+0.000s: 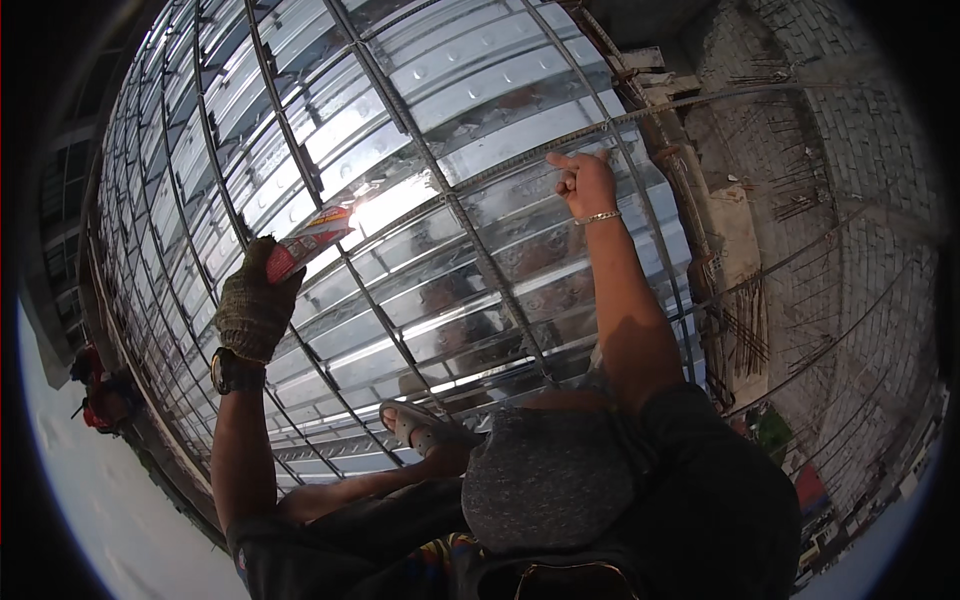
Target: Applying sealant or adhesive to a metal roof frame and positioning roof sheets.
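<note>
My left hand (pixel 258 305), in a dark knitted work glove with a watch at the wrist, is closed on a red printed plastic packet (pixel 312 243). The packet sticks out toward the upper right, over the steel bars. Bare, with a bracelet at the wrist, my right hand (pixel 588 185) is near the crossing of two rebars (pixel 612 125). One finger stretches to the left and the others are partly curled, with nothing visible in them. Under both hands a grid of ribbed rebar (pixel 480 240) lies over shiny corrugated metal decking (pixel 500 150).
My sandalled foot (pixel 425 432) rests on the decking among the bars. Along the right runs the deck's edge (pixel 675 170), with bar ends jutting past it. Beyond stand a grey block wall (pixel 880 190) and upright rods (pixel 750 330). A red and dark shape (pixel 105 395) shows far left.
</note>
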Tool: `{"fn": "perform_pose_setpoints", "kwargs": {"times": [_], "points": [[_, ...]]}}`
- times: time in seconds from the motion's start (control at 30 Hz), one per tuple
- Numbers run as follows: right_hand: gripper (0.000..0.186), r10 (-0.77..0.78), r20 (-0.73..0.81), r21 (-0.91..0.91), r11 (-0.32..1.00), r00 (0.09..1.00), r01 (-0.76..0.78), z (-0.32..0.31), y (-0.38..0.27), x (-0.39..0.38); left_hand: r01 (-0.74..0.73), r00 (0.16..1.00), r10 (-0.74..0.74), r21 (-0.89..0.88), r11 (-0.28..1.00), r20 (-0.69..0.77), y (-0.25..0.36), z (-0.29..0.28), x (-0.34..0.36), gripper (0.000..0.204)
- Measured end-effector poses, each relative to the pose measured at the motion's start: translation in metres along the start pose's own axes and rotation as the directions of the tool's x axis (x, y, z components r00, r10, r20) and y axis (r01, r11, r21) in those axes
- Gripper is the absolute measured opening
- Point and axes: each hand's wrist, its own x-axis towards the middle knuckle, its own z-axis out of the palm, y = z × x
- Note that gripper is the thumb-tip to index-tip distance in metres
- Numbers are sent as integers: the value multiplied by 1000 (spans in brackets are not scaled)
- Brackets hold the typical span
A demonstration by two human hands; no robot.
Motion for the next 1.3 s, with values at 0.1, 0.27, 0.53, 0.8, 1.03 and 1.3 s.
{"fn": "perform_pose_setpoints", "kwargs": {"times": [0.1, 0.27, 0.53, 0.8, 1.03, 1.3], "points": [[85, -125, 96, -235, 961, 988, 144, 10, 10, -17, -10, 1000, 11, 21, 1000, -26, -9, -1, -6, 37], [87, -54, 23, -235, 970, 998, 57, 2, 15, -35, -14, 999, 17, 56, 998, -48, -10, 1, -4, 42], [93, 19, 50, -16, 1000, 999, -18, 23, 24, -2, 11, 1000, -11, 100, 995, 4, -27, -3, -9, 39], [75, -112, 25, -207, 972, 993, 115, -23, 16, -34, -181, 983, 179, -58, 982, -37, -16, 5, 4, 35], [21, -54, 40, -151, 987, 998, 59, -53, 5, 11, -32, 999, 33, -23, 999, 34, -14, -19, -11, 39], [16, -134, -38, -52, 990, 990, 132, -58, -11, 28, -78, 997, 78, -4, 997, 20, -12, -17, -7, 39]]}}
